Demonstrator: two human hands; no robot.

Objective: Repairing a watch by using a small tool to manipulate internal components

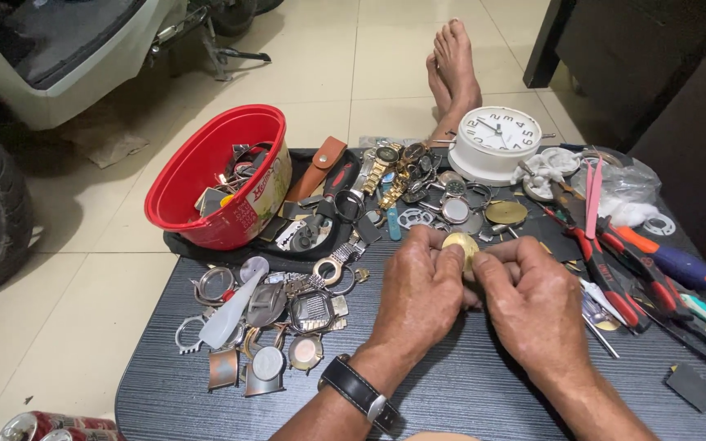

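Note:
My left hand (418,296) and my right hand (533,302) meet over the dark table (451,392), both pinching a small round gold watch part (462,245) between their fingertips. A black-strapped wristwatch (359,392) is on my left wrist. To the left of my hands lies a scatter of silver watch cases and bezels (279,318). Just beyond my fingers are more watches and round parts (418,184), including a gold disc (506,212).
A red plastic bowl (206,163) filled with watch parts stands at the table's far left. A white round alarm clock (496,140) sits at the back. Red-handled pliers (606,269) and screwdrivers (672,261) lie on the right. Bare feet (453,69) rest on the tiled floor beyond.

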